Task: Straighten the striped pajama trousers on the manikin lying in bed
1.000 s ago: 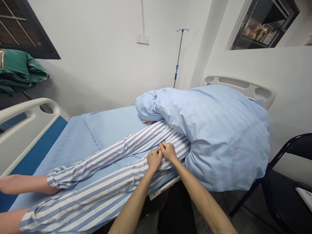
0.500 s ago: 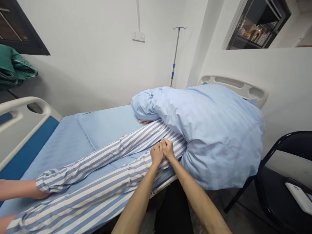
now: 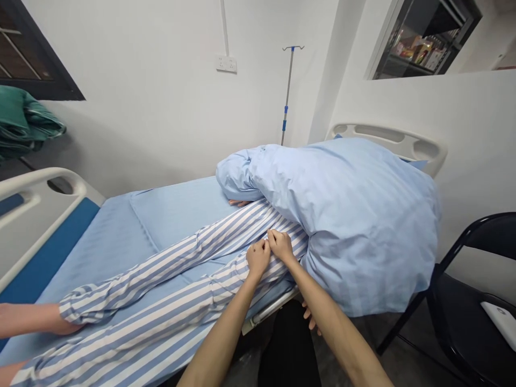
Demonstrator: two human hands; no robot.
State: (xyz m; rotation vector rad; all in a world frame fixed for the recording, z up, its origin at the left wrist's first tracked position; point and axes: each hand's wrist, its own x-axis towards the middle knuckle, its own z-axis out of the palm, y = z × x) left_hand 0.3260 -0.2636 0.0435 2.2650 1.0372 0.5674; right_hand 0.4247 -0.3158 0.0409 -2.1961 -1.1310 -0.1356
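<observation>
where it lies: the striped pyjama trousers (image 3: 133,317) run across the pale blue sheet (image 3: 108,252) on the legs of a person lying down, from the foot end on your left up to a light blue quilt (image 3: 363,231) that covers the body.
grip: your left hand (image 3: 258,257) and right hand (image 3: 281,246) sit just beside each other on the stripes, fingers curled and pressed into the cloth; you can't tell whether they pinch a fold.
handling: the cloth looks soft and loose, while the leg inside will probably feel heavy, so a loose fold or the cuff seems the easiest place to hold.
others: a co-worker's hand (image 3: 36,320) touches the far cuff on your left; fingers (image 3: 237,202) show at the quilt's edge, and more fingers (image 3: 309,317) show below your right forearm (whose, you can't tell).
surface: a hospital bed with a white footboard (image 3: 44,185) on the left and a white headboard (image 3: 387,140) on the right.
room: folded green cloth (image 3: 24,121), a wall socket (image 3: 226,63), an iv pole (image 3: 287,97), stocked shelves (image 3: 423,48), a black chair (image 3: 475,285).
</observation>
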